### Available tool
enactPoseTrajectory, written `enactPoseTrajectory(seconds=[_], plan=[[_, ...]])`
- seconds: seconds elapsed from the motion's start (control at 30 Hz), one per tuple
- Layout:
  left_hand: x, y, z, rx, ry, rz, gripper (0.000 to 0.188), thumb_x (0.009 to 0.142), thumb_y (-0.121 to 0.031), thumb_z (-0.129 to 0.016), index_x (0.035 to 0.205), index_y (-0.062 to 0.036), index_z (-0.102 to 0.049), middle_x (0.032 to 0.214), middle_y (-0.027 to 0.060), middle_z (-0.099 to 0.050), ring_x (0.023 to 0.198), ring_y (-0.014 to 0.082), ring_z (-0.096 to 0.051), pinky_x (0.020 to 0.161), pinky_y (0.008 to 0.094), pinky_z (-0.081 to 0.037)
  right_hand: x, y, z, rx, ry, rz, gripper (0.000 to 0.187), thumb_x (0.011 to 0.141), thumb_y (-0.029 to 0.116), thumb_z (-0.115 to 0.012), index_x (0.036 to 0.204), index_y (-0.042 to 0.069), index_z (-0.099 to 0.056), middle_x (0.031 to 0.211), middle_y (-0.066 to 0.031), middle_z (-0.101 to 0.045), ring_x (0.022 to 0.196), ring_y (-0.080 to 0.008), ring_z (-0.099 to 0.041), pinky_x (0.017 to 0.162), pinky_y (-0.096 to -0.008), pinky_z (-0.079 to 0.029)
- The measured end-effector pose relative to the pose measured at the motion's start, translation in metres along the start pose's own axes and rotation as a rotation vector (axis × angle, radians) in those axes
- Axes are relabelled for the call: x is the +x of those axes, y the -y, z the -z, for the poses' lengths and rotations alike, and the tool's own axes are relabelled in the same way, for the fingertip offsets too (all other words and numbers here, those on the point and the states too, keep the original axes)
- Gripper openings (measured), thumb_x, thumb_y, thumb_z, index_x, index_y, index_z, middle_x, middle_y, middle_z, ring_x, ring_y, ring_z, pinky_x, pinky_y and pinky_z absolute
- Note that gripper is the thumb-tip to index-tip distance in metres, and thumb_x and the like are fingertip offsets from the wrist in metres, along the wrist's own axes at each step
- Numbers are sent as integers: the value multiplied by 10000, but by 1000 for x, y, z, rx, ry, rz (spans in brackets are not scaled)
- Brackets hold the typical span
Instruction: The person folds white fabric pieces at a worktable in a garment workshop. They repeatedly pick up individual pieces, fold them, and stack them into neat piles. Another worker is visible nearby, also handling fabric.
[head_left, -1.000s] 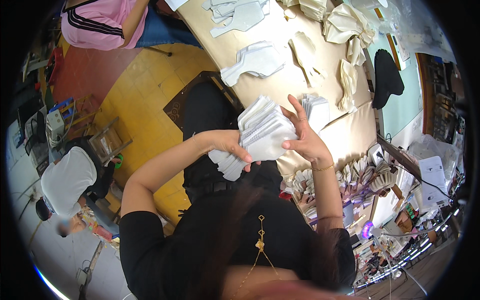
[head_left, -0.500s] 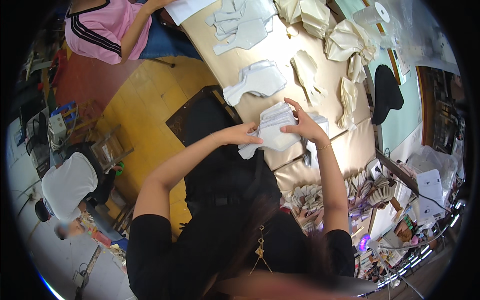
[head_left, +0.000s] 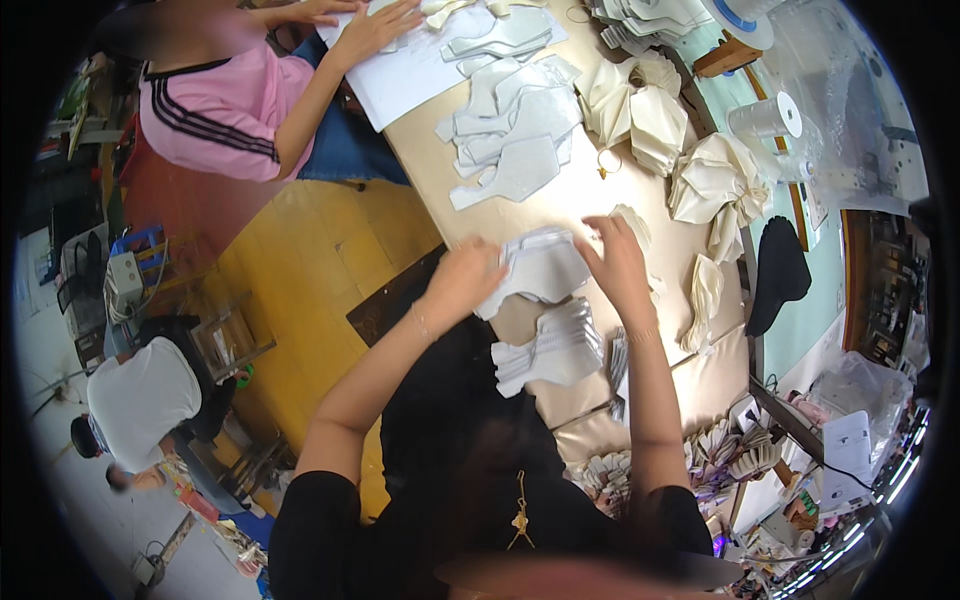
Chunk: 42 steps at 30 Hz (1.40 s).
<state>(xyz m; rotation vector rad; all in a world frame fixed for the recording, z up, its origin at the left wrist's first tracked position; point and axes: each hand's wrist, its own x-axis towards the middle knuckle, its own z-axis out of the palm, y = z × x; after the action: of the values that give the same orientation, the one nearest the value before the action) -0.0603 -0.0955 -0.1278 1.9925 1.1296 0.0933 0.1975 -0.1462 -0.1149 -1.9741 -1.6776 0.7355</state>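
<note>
A stack of pale grey cut pieces (head_left: 548,268), flat and irregularly curved, lies on the table between my hands. My left hand (head_left: 466,278) is at the left edge of that stack; its fingers are smeared by motion, and whether they grip is unclear. At the stack's right edge my right hand (head_left: 616,262) has thumb and fingers apart, with nothing seen in them. Nearer to me lies a second, fanned-out stack of the same grey pieces (head_left: 556,350), touched by neither hand. More thin grey pieces (head_left: 619,375) show partly behind my right forearm.
Loose grey pieces (head_left: 525,165) lie farther up the table (head_left: 425,150). Folded cream bundles (head_left: 715,180) and a narrow cream stack (head_left: 703,300) are on the right. A co-worker in pink (head_left: 215,115) rests both hands on white sheets (head_left: 400,80). White thread cones (head_left: 765,118) stand beyond.
The fanned stack that both hands held now lies on the table near me. Both hands have moved farther forward to the other grey stack. The co-worker's hands have come into view.
</note>
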Motion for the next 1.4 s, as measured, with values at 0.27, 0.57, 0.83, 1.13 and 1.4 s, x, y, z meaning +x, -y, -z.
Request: enactPoseTrajectory(seconds=[0.27, 0.57, 0.83, 1.13, 1.4], plan=[[113, 33, 5, 252, -389, 87, 874, 648, -339, -879, 1374, -64, -477, 1307, 195, -462, 1181, 388, -455, 1008, 463, -398, 123, 6, -84, 60, -299, -278, 493, 768, 183, -778, 1182, 29, -558, 968, -167, -638, 970, -339, -606, 850, -414, -479], [109, 49, -5, 325, -409, 19, 1007, 625, -380, -888, 1458, -120, -384, 1373, 151, -387, 1218, 355, -377, 991, 505, -317, 156, -12, -46, 203, -308, -96, 309, 827, 205, -764, 979, -28, -629, 866, -106, -587, 762, -193, -548, 717, -311, -470], [140, 42, 3, 372, -488, -52, 1002, 636, -397, -880, 1448, -76, -389, 1426, 145, -357, 1272, 346, -338, 1029, 500, -283, 165, 11, -49, 188, -287, -136, 337, 817, 81, -734, 1098, -13, -572, 1039, -172, -596, 928, -308, -609, 809, -391, -500], [146, 37, 15, 413, -377, -32, 868, 654, -273, -863, 1378, -30, -449, 1215, 126, -511, 1202, 300, -437, 1047, 508, -276, 177, -1, -55, 251, -301, -174, 544, 835, 108, -731, 1329, 5, -528, 1113, -176, -617, 982, -265, -626, 875, -360, -509], [133, 40, 17, 398, -268, -75, 907, 668, -224, -842, 1415, -1, -379, 1158, 177, -528, 1091, 334, -521, 996, 460, -368, 143, -20, -57, 626, -189, -270, 479, 900, 108, -664, 1350, 14, -530, 1148, -99, -610, 959, -162, -614, 841, -288, -512]])
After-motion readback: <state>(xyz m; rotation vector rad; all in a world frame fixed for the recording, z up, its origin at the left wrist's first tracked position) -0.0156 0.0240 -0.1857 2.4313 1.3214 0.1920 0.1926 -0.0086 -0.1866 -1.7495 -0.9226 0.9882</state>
